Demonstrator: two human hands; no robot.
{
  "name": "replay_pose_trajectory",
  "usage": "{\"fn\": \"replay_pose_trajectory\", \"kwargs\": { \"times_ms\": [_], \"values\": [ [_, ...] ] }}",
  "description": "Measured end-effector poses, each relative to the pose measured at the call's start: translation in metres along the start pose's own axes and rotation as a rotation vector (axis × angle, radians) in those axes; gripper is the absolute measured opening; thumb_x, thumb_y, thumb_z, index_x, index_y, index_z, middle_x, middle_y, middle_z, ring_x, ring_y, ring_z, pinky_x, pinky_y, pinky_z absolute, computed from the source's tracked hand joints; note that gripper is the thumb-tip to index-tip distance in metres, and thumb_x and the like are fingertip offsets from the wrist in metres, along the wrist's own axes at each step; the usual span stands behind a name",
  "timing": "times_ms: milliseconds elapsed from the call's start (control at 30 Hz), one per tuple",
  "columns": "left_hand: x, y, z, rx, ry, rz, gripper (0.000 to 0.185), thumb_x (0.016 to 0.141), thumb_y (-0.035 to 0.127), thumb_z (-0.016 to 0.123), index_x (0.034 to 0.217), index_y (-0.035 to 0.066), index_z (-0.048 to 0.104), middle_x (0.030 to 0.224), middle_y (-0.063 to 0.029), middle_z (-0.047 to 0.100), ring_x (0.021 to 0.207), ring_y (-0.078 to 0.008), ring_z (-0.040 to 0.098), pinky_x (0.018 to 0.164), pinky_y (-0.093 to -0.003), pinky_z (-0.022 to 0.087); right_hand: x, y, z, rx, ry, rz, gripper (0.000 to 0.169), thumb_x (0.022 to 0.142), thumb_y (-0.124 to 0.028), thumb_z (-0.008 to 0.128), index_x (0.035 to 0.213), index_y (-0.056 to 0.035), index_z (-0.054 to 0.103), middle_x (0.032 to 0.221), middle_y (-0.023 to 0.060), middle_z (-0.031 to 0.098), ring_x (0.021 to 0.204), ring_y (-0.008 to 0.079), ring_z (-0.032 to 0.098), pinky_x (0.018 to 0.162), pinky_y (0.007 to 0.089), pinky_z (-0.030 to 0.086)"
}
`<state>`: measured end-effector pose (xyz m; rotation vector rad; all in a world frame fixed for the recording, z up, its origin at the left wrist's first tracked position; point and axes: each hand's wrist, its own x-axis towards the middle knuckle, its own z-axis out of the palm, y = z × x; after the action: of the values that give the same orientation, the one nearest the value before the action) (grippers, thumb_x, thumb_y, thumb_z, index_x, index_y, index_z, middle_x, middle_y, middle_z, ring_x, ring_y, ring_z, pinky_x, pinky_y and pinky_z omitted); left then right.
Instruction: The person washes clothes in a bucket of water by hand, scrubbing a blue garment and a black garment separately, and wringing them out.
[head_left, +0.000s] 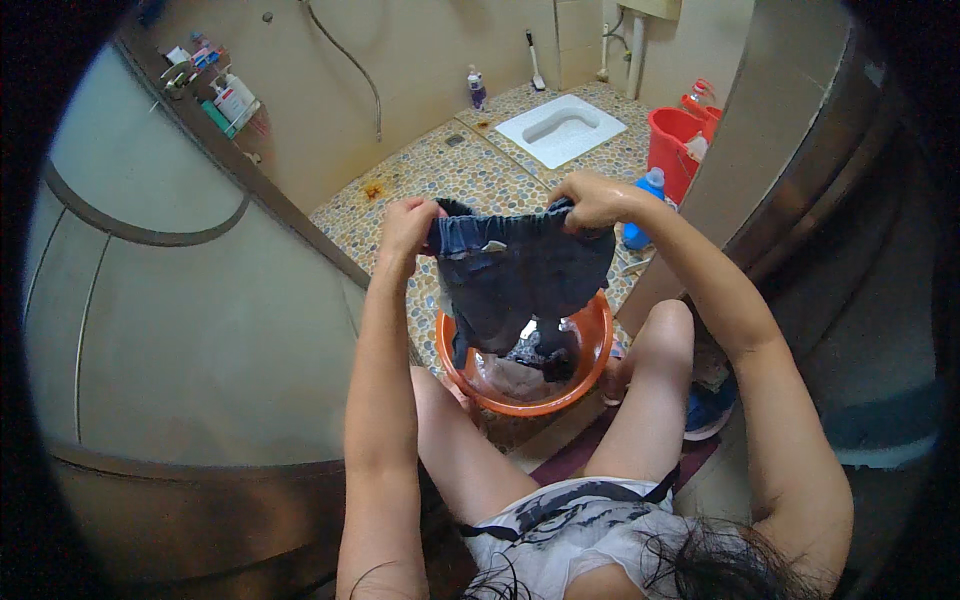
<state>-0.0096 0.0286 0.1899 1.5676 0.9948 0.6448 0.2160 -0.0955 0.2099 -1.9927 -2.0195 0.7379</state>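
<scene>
A dark blue garment (525, 274) with an elastic waistband, which looks like denim shorts or a skirt, hangs spread between my hands. My left hand (409, 229) grips the waistband at its left end. At the other end, my right hand (596, 201) is closed on the same band. A small pale tag shows near the waistband's left part. Below the garment stands an orange plastic basin (525, 409), its far rim hidden by the cloth. Inside it lie wet dark fabric (551, 360) and a pale cloth or water (506, 375); which one cannot be told.
A white squat toilet (544, 154) is set in the pebble-patterned floor (405, 169). On the right stand a blue bottle (637, 232) and a red bucket (670, 146) by the door frame (757, 150). A glass-panelled door (217, 322) bounds the left side. A hose (352, 56) hangs down the wall.
</scene>
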Motion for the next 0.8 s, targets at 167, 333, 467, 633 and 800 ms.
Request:
{"fn": "replay_pose_trajectory", "kwargs": {
  "times_ms": [167, 333, 467, 633, 800],
  "values": [
    [-0.009, 0.013, 0.024, 0.077, -0.051, 0.108, 0.018, 0.072, 0.019, 0.046, 0.071, 0.005, 0.058, 0.057, 0.0, 0.05, 0.049, -0.0084, 0.046, 0.04, -0.0226, 0.035, 0.006, 0.004, 0.019, 0.967, 0.002, 0.035, 0.042, 0.063, -0.001, 0.054, 0.104, 0.0011, 0.05, 0.085, 0.0072, 0.056, 0.074, 0.0128, 0.055, 0.065, 0.0246, 0.046],
    [-0.015, 0.023, 0.059, 0.385, -0.029, 0.452, 0.024, 0.073, 0.019, 0.047, 0.083, -0.001, 0.054, 0.072, -0.0126, 0.055, 0.064, -0.0196, 0.053, 0.057, -0.0308, 0.042, -0.006, -0.041, 0.029, 0.835, 0.088, -0.279, 0.074, 0.059, -0.026, 0.07, 0.119, -0.0018, 0.036, 0.108, 0.0128, 0.048, 0.099, 0.02, 0.048, 0.085, 0.0293, 0.038],
    [-0.019, 0.008, 0.068, 0.326, -0.119, 0.47, 0.028, 0.075, 0.023, 0.046, 0.087, -0.002, 0.05, 0.081, -0.0221, 0.056, 0.075, -0.032, 0.056, 0.067, -0.0376, 0.042, 0.008, -0.023, 0.052, 0.528, 0.317, -0.339, 0.084, 0.052, -0.031, 0.073, 0.12, -0.0016, 0.034, 0.112, 0.0164, 0.047, 0.104, 0.0249, 0.045, 0.089, 0.0319, 0.034],
    [-0.014, -0.023, 0.048, 0.519, -0.353, 0.267, 0.035, 0.08, 0.027, 0.045, 0.1, -0.002, 0.049, 0.085, -0.0211, 0.057, 0.078, -0.0305, 0.057, 0.069, -0.0356, 0.043, 0.03, 0.006, 0.099, 0.453, 0.25, -0.231, 0.057, 0.06, -0.022, 0.065, 0.112, -0.0086, 0.047, 0.102, 0.0158, 0.054, 0.095, 0.0259, 0.052, 0.081, 0.0329, 0.04],
    [-0.016, -0.058, 0.04, 0.435, -0.108, 0.258, 0.031, 0.08, 0.023, 0.047, 0.099, -0.001, 0.051, 0.087, -0.0196, 0.058, 0.08, -0.0311, 0.057, 0.07, -0.0353, 0.044, 0.058, 0.081, 0.19, 0.265, 0.05, -0.103, 0.046, 0.065, -0.019, 0.061, 0.109, -0.0146, 0.05, 0.103, 0.0128, 0.054, 0.093, 0.0277, 0.052, 0.081, 0.0336, 0.04]
  ]
}}
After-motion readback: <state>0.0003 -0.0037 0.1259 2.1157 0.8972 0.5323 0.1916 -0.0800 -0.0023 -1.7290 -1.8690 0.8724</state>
